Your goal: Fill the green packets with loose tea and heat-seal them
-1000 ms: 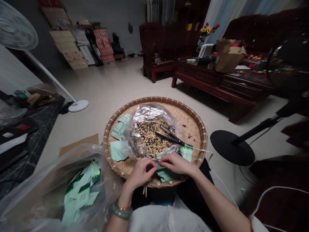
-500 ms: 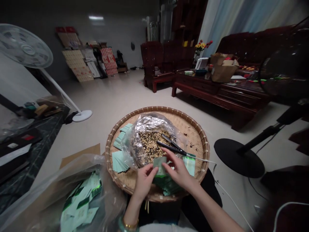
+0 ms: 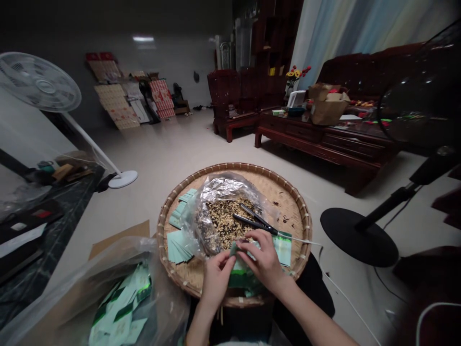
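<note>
At the tray's 6 o'clock, left hand (image 3: 218, 276): thumb and fingers closed, pinching a small green packet (image 3: 234, 249)
Right hand (image 3: 265, 262): curled in close, can't tell if it's gripping
Packet look: dull green, mostly hidden by fingertips, up over the bamboo tray (image 3: 292, 205)
Fanned packets (image 3: 177, 247), 9 o'clock: probably spread for easy grabbing
Hair straightener (image 3: 261, 223), 1 o'clock: lying over the seedy mix (image 3: 224, 218), handy I guess
</note>
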`<state>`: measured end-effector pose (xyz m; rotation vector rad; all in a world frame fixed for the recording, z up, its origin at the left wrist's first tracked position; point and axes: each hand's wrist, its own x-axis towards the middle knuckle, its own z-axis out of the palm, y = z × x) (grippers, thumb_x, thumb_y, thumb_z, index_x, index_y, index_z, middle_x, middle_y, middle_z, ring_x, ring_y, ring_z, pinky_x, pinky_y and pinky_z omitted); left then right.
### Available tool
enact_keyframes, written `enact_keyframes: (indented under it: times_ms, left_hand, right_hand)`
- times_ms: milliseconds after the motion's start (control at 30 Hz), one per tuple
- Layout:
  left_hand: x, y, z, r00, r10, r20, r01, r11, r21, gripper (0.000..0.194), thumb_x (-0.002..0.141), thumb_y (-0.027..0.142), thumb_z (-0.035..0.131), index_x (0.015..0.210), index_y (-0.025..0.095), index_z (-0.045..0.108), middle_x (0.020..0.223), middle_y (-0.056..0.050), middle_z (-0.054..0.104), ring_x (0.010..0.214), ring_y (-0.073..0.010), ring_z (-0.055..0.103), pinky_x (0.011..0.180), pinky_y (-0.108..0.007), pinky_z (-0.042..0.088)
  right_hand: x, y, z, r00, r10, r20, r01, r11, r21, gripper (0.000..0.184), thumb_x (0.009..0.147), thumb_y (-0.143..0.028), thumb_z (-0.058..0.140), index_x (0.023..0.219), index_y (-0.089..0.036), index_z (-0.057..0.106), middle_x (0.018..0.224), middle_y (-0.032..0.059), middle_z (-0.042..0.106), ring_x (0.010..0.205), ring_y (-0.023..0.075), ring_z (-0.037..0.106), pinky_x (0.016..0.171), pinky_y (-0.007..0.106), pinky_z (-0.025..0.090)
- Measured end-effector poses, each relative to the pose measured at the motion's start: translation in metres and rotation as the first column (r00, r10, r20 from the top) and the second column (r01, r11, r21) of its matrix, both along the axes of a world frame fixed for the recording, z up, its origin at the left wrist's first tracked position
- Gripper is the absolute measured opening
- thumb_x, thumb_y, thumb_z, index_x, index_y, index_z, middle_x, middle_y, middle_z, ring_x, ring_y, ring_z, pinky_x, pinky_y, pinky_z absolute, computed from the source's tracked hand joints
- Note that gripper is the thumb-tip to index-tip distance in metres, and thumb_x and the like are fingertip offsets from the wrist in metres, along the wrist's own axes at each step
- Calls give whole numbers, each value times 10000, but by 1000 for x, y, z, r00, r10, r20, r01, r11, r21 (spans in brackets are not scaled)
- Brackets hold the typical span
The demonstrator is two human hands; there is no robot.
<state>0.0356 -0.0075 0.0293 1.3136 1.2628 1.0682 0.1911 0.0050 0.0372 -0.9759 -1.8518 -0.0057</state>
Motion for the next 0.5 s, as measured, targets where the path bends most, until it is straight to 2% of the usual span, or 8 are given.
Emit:
enact_keyframes:
  times_ms: [100,233,367,500]
  left_hand:
    - [-6,2,-2,999,38,-31,-37,999,24,260,738,335,619,887,147,720,792,-59,723,740,-189,653,700,-264,506]
    - [-16,6,-7,986,164,23,-164,986,1,238,652,349,690,761,138,710,709,-59,718,674,-194,660,663,-280,529]
    - [-17,5,-12,937,342,66,-347,935,68,238,643,369,706,714,142,694,681,-44,705,656,-178,648,654,-274,529]
    - [-9,4,-14,913,364,185,-372,928,12,300,652,403,713,807,145,708,797,-70,730,738,-191,669,707,-293,536]
  right_hand:
    - [4,1,5,999,16,-49,-18,1000,-25,117,821,-122,569,884,-184,645,825,77,571,821,197,512,701,350,495]
    - [9,4,5,982,111,-150,-121,991,-64,181,853,-91,496,929,-188,628,796,65,617,787,187,520,675,328,482]
    - [6,3,-1,985,65,-159,-104,964,-246,141,859,-193,528,746,-191,612,665,48,577,733,197,517,629,312,460]
    - [-3,-2,-5,980,11,-196,-89,914,-396,247,861,-293,531,639,-188,553,635,36,530,659,172,496,588,283,426]
